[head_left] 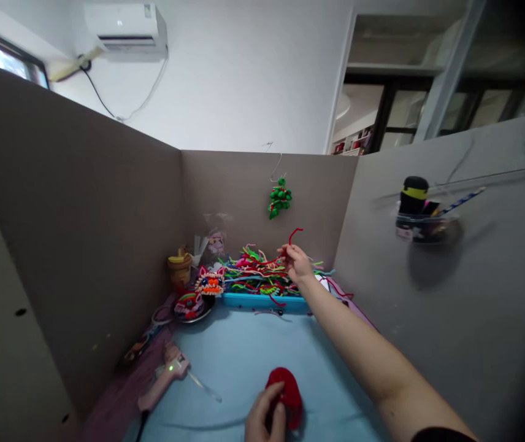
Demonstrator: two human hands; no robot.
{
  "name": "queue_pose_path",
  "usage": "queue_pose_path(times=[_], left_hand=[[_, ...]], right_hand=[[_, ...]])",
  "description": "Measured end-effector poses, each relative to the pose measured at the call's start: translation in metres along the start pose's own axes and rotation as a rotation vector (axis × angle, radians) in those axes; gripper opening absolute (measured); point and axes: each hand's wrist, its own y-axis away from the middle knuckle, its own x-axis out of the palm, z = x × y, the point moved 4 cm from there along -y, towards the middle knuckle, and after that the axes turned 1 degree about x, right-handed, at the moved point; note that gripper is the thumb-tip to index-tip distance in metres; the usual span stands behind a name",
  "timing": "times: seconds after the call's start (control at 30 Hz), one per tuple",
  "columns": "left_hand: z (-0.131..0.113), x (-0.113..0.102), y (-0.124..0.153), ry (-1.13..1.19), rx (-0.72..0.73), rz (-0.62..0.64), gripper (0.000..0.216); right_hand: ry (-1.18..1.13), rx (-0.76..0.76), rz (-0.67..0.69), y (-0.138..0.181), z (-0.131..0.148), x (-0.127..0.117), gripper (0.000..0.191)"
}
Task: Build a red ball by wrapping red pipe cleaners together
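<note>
My right hand [297,263] is stretched out over the far tray, its fingers pinched on a red pipe cleaner [295,234] whose end curls up above them. Beneath it, a blue tray [262,301] holds a heap of pipe cleaners [253,273] in many colours. Close to me at the bottom, my left hand [267,414] has its thumb and fingers on a fuzzy red rounded piece [290,390]. Its exact form is partly hidden by the fingers.
A pink glue gun [165,377] with a green light lies at left on the blue mat [235,350]. A bowl [198,314] with fuzzy crafts stands behind it, beside an orange-faced craft [210,282]. Grey partitions [410,344] enclose the table; a green ornament [279,199] hangs at the back.
</note>
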Motion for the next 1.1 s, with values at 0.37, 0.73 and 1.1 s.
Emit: queue_pose_path(times=[0.37,0.73,1.1], left_hand=[[-0.028,-0.014,-0.009,0.052,-0.078,0.049,0.035],[-0.036,-0.012,-0.027,-0.021,-0.005,-0.008,0.038],[-0.044,-0.008,-0.029,-0.26,0.104,0.034,0.033]], right_hand=[[0.608,-0.194,0.271,0.113,0.056,-0.047,0.017],[1.252,-0.6,0.362,0.264,0.014,-0.059,0.02],[1.298,-0.624,0.261,0.297,-0.004,-0.062,0.017]])
